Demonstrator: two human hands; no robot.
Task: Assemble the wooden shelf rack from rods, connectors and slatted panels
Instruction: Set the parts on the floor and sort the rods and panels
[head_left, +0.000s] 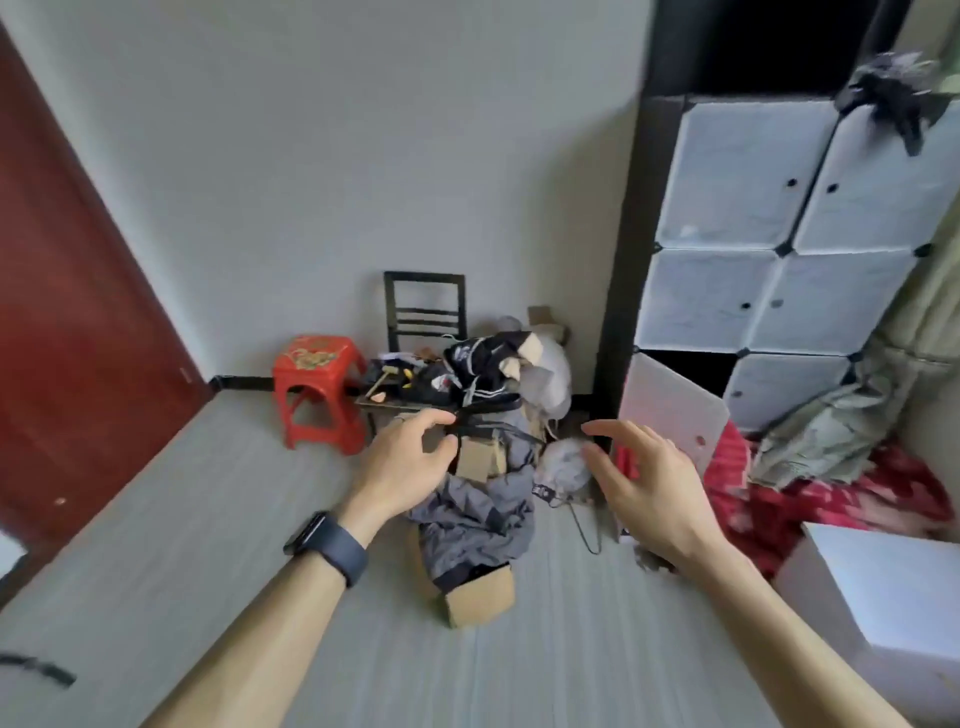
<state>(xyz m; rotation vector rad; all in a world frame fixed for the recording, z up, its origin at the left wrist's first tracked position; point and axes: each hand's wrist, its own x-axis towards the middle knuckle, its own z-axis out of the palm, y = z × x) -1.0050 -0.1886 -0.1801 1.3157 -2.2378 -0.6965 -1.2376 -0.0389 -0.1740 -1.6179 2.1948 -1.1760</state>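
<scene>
Grey floor (171, 530), hands (402, 465) (647, 486) apart, relaxed

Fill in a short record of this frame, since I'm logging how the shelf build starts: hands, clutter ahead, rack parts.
left hand: held out, fingers loosely curled, holding nothing; dark watch on wrist
right hand: held out, fingers spread, empty
ahead: grey garment draped over cardboard box; red stool further left
right side: white cube cabinet
rack parts: none identifiable
</scene>
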